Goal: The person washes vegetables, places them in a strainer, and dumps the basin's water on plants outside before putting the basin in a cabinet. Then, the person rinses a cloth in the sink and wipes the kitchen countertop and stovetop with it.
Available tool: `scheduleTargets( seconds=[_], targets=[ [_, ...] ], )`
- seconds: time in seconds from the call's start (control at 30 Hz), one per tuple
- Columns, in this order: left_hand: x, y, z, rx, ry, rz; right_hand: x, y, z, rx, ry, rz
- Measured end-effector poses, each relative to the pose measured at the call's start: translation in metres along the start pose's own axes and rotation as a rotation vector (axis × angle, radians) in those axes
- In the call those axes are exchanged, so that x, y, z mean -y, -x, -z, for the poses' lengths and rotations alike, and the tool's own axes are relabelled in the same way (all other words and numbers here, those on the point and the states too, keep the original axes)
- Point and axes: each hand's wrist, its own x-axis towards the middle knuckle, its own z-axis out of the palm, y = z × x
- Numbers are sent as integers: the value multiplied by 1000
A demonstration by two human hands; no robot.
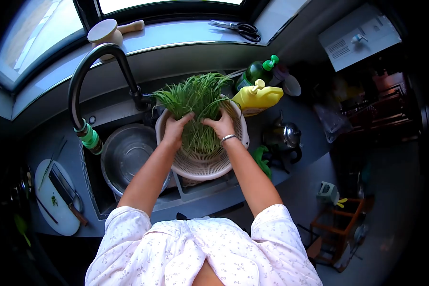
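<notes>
A thick bunch of long, thin chives (195,97) stands loosely upright in a pale plastic colander (240,128) set over the right part of the sink. My left hand (175,127) grips the bunch from the left, thumb pointing inward. From the right, my right hand (221,126), with a bracelet at the wrist, is closed around the other side. The fingers of both hands are partly hidden by the leaves. Leaf tips fan out toward the window, while the paler stalk ends point down into the colander.
Left of the colander, a metal basin (128,157) sits in the sink beneath a curved black faucet (74,90). A cleaver (62,186) lies on a white cutting board (57,221). A yellow bottle (259,97), green pump bottle (259,71) and metal kettle (283,136) stand at right.
</notes>
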Motion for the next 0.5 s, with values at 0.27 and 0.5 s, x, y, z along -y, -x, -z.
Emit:
scheduleTargets(
  seconds=[0.27, 0.5],
  targets=[
    [23, -4, 20, -214, 124, -68, -28, 2, 8, -298, -152, -18],
    [33, 1, 48, -108, 5, 27, -21, 18, 11, -285, -178, -155]
  ],
)
